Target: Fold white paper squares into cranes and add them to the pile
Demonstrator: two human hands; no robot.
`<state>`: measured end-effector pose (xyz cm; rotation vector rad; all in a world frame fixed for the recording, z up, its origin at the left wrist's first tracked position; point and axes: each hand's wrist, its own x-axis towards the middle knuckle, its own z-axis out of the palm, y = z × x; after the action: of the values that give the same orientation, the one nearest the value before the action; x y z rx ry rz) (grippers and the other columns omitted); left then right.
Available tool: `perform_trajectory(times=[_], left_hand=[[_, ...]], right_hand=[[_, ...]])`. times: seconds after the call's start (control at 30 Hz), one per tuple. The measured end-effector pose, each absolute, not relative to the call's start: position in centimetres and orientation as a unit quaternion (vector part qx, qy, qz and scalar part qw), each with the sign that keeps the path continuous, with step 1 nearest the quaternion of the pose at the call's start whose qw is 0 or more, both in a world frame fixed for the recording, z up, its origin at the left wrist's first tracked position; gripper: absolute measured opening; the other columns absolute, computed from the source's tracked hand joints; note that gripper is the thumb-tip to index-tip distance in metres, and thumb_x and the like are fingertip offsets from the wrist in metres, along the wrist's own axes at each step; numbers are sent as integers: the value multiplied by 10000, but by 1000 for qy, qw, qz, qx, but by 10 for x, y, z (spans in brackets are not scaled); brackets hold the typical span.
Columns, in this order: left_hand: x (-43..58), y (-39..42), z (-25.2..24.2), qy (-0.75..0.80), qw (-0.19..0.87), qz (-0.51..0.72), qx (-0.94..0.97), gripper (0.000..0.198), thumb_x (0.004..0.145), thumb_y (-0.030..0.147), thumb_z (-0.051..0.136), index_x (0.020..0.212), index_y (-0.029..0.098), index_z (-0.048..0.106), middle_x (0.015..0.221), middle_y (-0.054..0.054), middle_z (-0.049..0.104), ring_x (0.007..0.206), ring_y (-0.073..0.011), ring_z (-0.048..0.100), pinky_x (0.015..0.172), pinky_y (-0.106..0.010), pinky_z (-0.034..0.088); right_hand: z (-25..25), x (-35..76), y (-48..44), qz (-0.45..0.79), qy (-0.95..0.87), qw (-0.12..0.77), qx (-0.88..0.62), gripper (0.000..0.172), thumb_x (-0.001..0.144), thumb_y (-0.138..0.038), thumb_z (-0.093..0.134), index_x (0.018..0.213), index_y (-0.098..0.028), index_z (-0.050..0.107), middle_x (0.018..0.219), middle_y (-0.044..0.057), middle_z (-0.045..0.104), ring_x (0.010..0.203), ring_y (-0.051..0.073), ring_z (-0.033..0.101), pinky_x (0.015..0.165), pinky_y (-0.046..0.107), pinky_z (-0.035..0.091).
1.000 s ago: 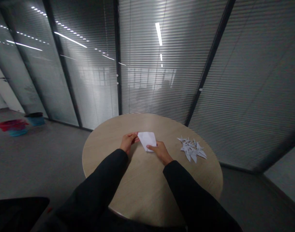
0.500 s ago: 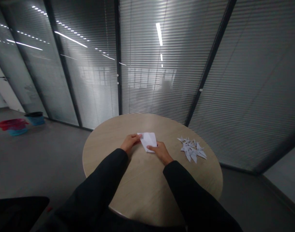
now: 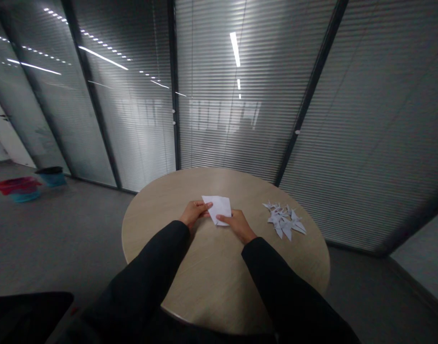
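Note:
A folded sheet of white paper (image 3: 221,206) is held between my two hands, a little above the round wooden table (image 3: 190,296). My left hand (image 3: 195,211) pinches its left edge, thumb on top and fingers beneath. At the lower right, my right hand (image 3: 238,224) grips the paper with the thumb lying across its front face; the other fingers are hidden behind it. To the right on the table lies a heap of folded white paper cranes (image 3: 284,220), apart from both hands.
Glass partitions with blinds (image 3: 233,143) stand just behind the table. On the floor at left are a blue bin with a red liner (image 3: 20,187) and another blue bin with a black liner (image 3: 53,177). A dark object (image 3: 25,315) fills the lower left corner.
My left thumb has slid slightly right, further onto the paper. The right hand keeps its grip, and the cranes lie as before. The view has shifted very slightly.

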<state>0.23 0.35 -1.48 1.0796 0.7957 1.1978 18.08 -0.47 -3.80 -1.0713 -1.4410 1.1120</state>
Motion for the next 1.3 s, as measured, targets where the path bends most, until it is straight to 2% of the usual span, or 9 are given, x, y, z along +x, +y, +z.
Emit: perform_trajectory(times=[0.17,0.43,0.67,0.8,0.93,1.03,1.2,1.3], left_hand=[[3,0,-12,354,618,520,471,273,626,289,836,736,67,724,758,-121,737,608,-143,657,667,-260,556],[2,7,-16,356,604,552,451,302,634,311,826,759,57,724,768,-130,731,646,-149,666,692,-271,555],[-1,9,-12,358,585,605,405,247,648,281,812,727,77,698,726,-104,706,614,-130,642,630,-254,545],[-1,9,-12,351,567,627,402,294,615,338,825,660,103,653,648,-66,663,557,-107,598,584,-236,519],[0,11,-18,349,528,649,423,376,597,438,808,632,132,593,559,-1,580,488,-85,539,538,-227,490],[2,13,-23,365,487,655,448,392,644,489,755,637,157,547,519,31,529,446,-87,505,485,-227,458],[6,15,-26,416,402,660,479,339,752,476,651,661,181,511,512,46,496,426,-96,479,429,-214,403],[6,16,-27,434,374,660,487,316,767,462,630,675,182,515,521,47,493,429,-96,474,425,-212,395]], right_hand=[[-38,181,-5,460,-594,487,-446,400,557,-367,801,839,-88,747,810,106,739,678,205,653,676,359,500],[-36,180,-5,476,-574,492,-449,403,517,-349,818,828,-102,751,833,105,740,695,210,658,718,376,504],[-34,180,-9,485,-582,482,-441,400,540,-360,817,832,-92,754,826,107,736,683,204,652,679,349,503],[-33,179,-10,484,-583,481,-442,397,539,-352,815,828,-86,753,795,101,734,661,194,640,659,333,492],[-32,179,-9,474,-602,468,-441,399,560,-361,804,835,-78,752,788,104,727,663,193,631,658,337,480],[-30,177,-10,465,-611,460,-445,410,552,-363,804,835,-71,751,788,105,723,668,194,624,669,346,476],[-24,173,-17,487,-611,456,-427,439,567,-381,798,882,-79,746,828,105,726,699,191,624,692,344,477],[-22,171,-20,492,-607,455,-428,440,556,-382,799,867,-75,745,819,104,726,685,187,619,696,349,476]])
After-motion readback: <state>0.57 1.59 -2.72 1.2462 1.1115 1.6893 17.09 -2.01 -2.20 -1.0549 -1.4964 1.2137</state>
